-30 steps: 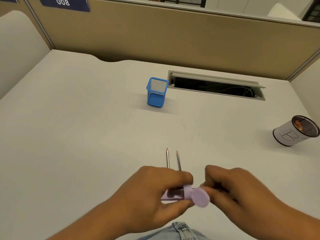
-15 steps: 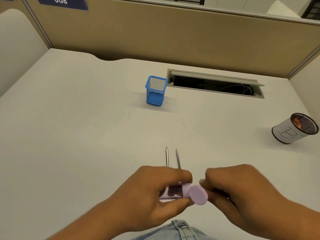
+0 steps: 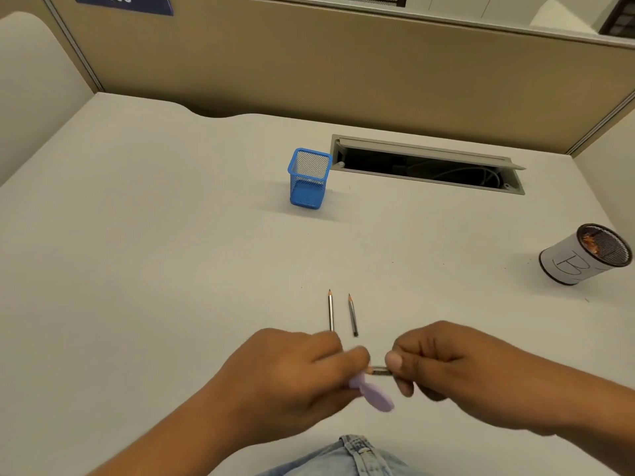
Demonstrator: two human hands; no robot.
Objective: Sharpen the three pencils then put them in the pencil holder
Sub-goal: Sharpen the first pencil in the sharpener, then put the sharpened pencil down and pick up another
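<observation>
at lower centre our left hand [image 3: 295, 376] grips the sharpener [image 3: 372, 395]; our right hand [image 3: 446, 365] pinches the third pencil [image 3: 379, 371], tip just outside. next, probably lay it by the two pencils [image 3: 330, 310] mid-frame, then fill the holder [image 3: 308, 178].

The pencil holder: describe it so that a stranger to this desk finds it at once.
Start at the long open cable slot sunk into the white desk near the far partition. Just off its left end stands the pencil holder, upright. It is square, bright blue wire mesh, unlike the round white-wrapped cup at the right edge.
</observation>
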